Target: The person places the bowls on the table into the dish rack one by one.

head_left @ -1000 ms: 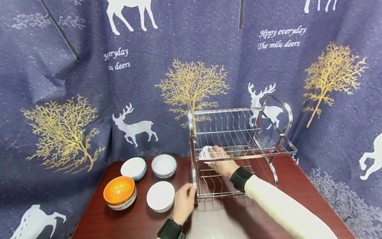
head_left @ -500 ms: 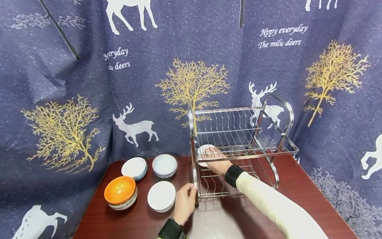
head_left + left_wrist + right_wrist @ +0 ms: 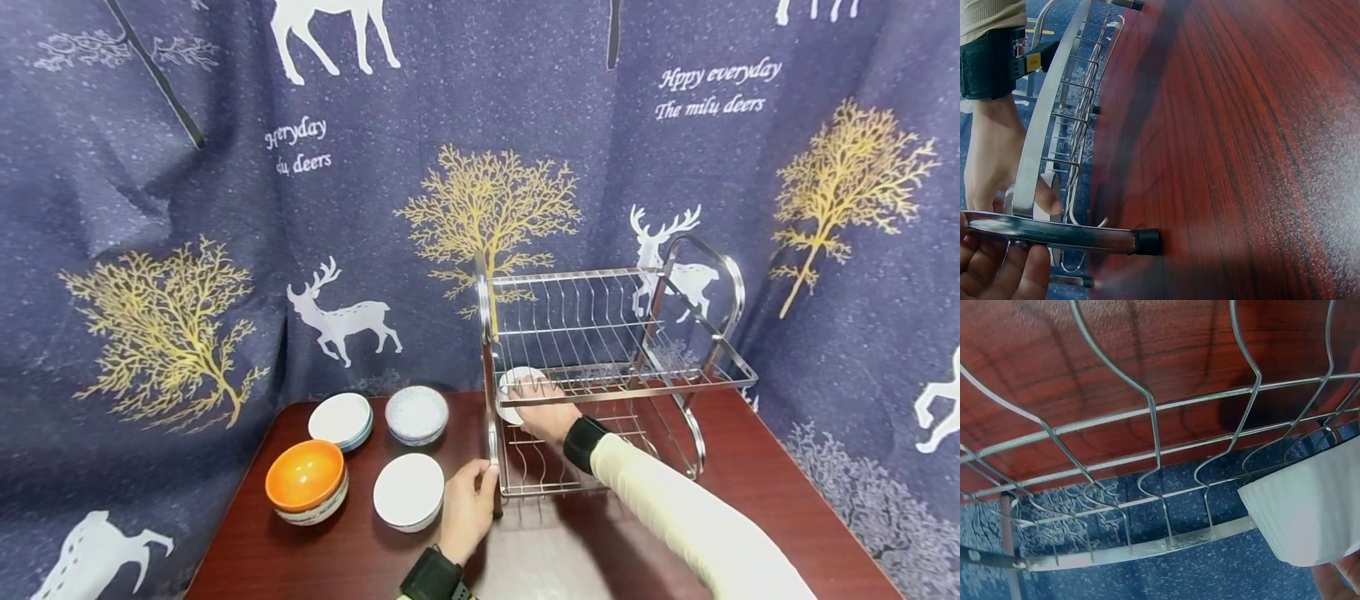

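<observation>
A white bowl (image 3: 1310,512) sits tilted on its side at the left end of the lower tier of a metal dish rack (image 3: 637,392). My right hand (image 3: 549,414) reaches under the upper tier and holds this bowl; in the right wrist view only some fingertips show below it. With thumb and fingers, my left hand (image 3: 467,515) grips the rack's front left leg. The left wrist view shows those fingers curled at the curved metal leg (image 3: 1085,236), which ends in a black foot.
Left of the rack, a white bowl (image 3: 408,490), a speckled bowl stack (image 3: 417,412), a white-and-blue bowl stack (image 3: 340,418) and an orange bowl (image 3: 303,473) on a patterned one stand on the dark red table (image 3: 360,567). A blue deer-print curtain (image 3: 337,208) hangs behind.
My right hand has shifted slightly left and turned the white bowl, so more of its round face shows between the wires. My left hand has stayed on the rack leg.
</observation>
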`<control>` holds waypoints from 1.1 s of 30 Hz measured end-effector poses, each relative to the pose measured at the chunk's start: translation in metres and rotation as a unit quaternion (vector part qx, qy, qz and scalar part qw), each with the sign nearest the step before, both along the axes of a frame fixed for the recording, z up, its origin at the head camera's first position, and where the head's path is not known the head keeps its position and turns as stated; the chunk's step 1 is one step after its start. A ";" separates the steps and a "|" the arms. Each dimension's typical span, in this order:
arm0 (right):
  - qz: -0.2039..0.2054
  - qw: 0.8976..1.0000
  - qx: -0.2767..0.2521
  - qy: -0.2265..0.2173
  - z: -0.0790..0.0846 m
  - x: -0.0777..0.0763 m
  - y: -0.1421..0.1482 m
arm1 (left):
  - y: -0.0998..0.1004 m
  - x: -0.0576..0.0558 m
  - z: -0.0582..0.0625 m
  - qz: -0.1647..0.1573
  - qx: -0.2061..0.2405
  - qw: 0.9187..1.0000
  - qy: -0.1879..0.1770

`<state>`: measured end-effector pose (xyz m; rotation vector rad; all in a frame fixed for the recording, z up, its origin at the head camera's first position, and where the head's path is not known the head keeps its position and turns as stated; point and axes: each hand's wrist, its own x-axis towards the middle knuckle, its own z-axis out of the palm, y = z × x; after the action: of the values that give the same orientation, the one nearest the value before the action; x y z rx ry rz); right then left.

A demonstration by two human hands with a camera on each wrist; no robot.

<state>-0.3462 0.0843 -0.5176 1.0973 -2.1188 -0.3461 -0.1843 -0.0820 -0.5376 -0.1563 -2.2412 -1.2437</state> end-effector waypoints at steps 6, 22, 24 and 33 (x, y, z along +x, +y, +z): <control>0.041 0.999 0.025 0.010 0.001 0.000 -0.002 | 0.001 0.000 -0.001 0.007 -0.006 1.000 -0.009; 0.001 0.999 0.006 -0.040 -0.002 0.002 -0.010 | 0.002 0.001 0.000 0.013 -0.010 1.000 -0.003; -0.002 0.999 0.000 -0.037 -0.003 0.002 -0.010 | 0.002 0.000 0.000 0.016 -0.011 1.000 -0.004; -0.006 0.996 -0.028 -0.090 -0.001 0.003 -0.011 | 0.002 0.000 0.000 0.015 -0.014 1.000 -0.013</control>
<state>-0.3434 0.0733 -0.5185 1.1196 -2.2790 -0.1988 -0.1844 -0.0803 -0.5377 -0.1163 -2.2751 -1.2052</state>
